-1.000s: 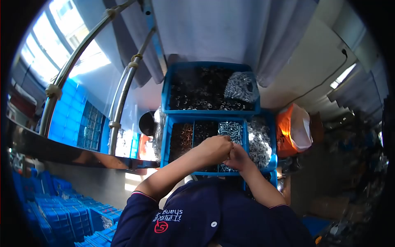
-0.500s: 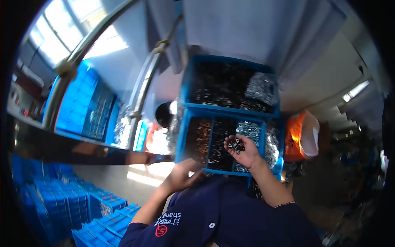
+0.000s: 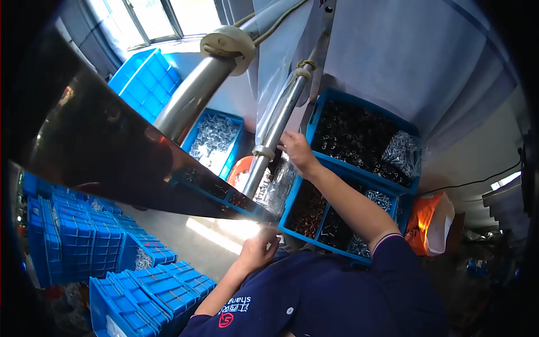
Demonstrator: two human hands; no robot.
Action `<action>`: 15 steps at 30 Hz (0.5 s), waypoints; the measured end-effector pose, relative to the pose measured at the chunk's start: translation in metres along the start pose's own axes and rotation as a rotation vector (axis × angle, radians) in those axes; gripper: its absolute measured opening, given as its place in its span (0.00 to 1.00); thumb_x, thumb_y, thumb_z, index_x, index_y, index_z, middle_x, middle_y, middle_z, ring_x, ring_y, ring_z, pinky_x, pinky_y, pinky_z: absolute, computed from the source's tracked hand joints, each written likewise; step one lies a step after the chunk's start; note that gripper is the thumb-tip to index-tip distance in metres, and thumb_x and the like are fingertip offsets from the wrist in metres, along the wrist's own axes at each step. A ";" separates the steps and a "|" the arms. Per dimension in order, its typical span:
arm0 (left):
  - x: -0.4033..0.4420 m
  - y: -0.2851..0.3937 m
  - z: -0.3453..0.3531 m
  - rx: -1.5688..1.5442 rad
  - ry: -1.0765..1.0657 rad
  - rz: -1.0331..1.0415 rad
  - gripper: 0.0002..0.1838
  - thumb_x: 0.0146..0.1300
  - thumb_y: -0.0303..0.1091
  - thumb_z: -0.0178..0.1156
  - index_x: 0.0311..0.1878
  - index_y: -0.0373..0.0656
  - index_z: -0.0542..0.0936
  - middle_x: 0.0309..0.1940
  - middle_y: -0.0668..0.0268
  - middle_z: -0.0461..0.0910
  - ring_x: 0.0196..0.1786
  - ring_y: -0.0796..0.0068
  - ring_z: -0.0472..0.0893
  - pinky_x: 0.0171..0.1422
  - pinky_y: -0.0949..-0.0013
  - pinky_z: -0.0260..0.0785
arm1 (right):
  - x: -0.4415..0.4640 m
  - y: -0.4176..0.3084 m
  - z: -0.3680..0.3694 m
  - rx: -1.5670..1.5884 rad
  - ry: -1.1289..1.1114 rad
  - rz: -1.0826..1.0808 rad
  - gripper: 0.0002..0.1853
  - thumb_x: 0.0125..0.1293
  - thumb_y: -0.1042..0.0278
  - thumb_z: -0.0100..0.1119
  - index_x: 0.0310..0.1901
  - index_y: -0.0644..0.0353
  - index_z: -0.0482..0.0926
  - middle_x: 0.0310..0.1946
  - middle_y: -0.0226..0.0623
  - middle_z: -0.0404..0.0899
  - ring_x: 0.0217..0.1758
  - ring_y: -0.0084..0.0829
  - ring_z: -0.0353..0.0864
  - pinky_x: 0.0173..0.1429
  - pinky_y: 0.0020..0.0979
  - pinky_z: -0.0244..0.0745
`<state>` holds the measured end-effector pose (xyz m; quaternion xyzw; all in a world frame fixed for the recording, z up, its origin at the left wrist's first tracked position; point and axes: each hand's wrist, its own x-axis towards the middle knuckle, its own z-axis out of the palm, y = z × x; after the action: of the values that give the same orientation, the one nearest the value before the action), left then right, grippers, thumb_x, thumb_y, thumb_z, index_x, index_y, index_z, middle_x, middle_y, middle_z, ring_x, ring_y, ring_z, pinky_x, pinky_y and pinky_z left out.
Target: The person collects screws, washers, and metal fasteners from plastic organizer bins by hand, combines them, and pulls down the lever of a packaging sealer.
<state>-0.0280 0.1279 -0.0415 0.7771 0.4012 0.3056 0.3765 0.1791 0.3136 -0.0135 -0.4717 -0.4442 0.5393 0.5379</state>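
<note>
My left hand [image 3: 259,248] is low in front of my body, just beneath the tip of a dark shiny metal surface [image 3: 129,151]. Its fingers are curled in, and anything inside them is hidden. My right hand [image 3: 297,153] reaches across the divided blue bin [image 3: 286,220] to the side of a slim metal pole [image 3: 282,115]. The fingers are bent together, their tips close to the pole; whatever they hold cannot be made out. Below that hand, clear plastic bagging [image 3: 279,182] lies beside the bin. Brown, black and silvery small parts fill the bin's compartments.
Behind the divided bin stands a larger blue bin [image 3: 418,182] of dark parts. An orange-and-white bag [image 3: 435,224] is at right. Stacked blue crates [image 3: 151,297] occupy the lower left. A thick metal post [image 3: 196,92] rises at upper left, near a blue bin of clear pieces [image 3: 216,137].
My view has swung left. My right hand, earlier palm up with small dark metal parts, has moved left to the pole and turned over. My left hand has curled its fingers.
</note>
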 end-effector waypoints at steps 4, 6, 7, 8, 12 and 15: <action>0.004 -0.009 0.004 0.048 -0.031 -0.026 0.18 0.59 0.24 0.61 0.54 0.43 0.79 0.28 0.61 0.80 0.26 0.69 0.80 0.31 0.67 0.73 | -0.060 -0.077 -0.029 0.125 0.009 -0.099 0.19 0.75 0.56 0.46 0.46 0.64 0.79 0.44 0.36 0.80 0.50 0.26 0.77 0.58 0.32 0.71; 0.009 -0.008 0.006 0.154 -0.032 -0.012 0.24 0.58 0.24 0.61 0.60 0.47 0.77 0.26 0.62 0.80 0.23 0.70 0.79 0.29 0.67 0.72 | -0.086 -0.095 -0.062 0.171 0.006 -0.134 0.18 0.75 0.56 0.47 0.47 0.63 0.80 0.44 0.37 0.79 0.52 0.27 0.77 0.59 0.32 0.72; 0.011 -0.006 0.005 0.230 -0.055 -0.004 0.26 0.58 0.25 0.60 0.63 0.49 0.74 0.27 0.61 0.81 0.24 0.66 0.80 0.29 0.65 0.72 | -0.100 -0.104 -0.078 0.153 0.020 -0.163 0.18 0.75 0.56 0.46 0.47 0.63 0.79 0.43 0.36 0.80 0.51 0.27 0.77 0.58 0.32 0.73; 0.014 -0.005 0.005 0.292 -0.093 -0.032 0.28 0.59 0.26 0.58 0.65 0.49 0.71 0.25 0.58 0.79 0.25 0.59 0.80 0.29 0.59 0.72 | -0.117 -0.114 -0.092 0.138 0.074 -0.174 0.18 0.75 0.56 0.46 0.46 0.63 0.79 0.43 0.36 0.80 0.51 0.26 0.77 0.57 0.33 0.74; 0.020 -0.010 0.011 0.571 -0.248 -0.143 0.41 0.57 0.32 0.59 0.74 0.51 0.55 0.24 0.54 0.81 0.25 0.48 0.81 0.31 0.50 0.73 | -0.184 -0.126 -0.141 0.046 0.292 -0.137 0.15 0.72 0.59 0.51 0.45 0.64 0.80 0.41 0.36 0.80 0.48 0.25 0.79 0.54 0.31 0.75; 0.014 -0.038 0.022 0.652 -0.342 -0.178 0.47 0.57 0.32 0.59 0.77 0.56 0.45 0.39 0.49 0.83 0.26 0.46 0.81 0.31 0.49 0.73 | -0.228 -0.101 -0.173 -0.429 0.381 0.062 0.12 0.69 0.64 0.55 0.44 0.64 0.80 0.41 0.36 0.80 0.47 0.24 0.78 0.53 0.30 0.75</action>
<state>-0.0188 0.1478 -0.0818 0.8581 0.4745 -0.0061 0.1962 0.3610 0.0838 0.0655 -0.6809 -0.4246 0.3507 0.4828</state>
